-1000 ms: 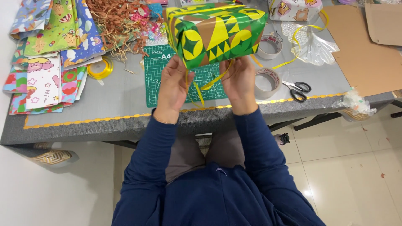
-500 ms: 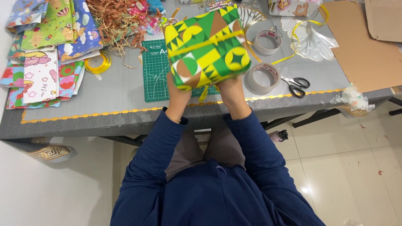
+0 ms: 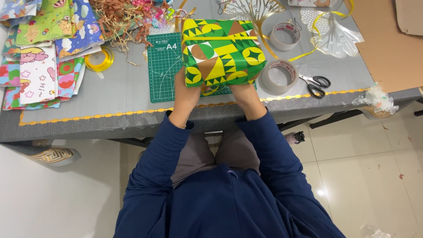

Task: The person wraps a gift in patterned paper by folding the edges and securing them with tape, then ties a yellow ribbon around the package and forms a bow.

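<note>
Both hands, left hand (image 3: pixel 187 93) and right hand (image 3: pixel 243 93), clamp wrapped box (image 3: pixel 221 52); long axis left-right.

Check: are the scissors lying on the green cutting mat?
No: the scissors lie on the grey table to the right of a tape roll, well off the green cutting mat.
</note>
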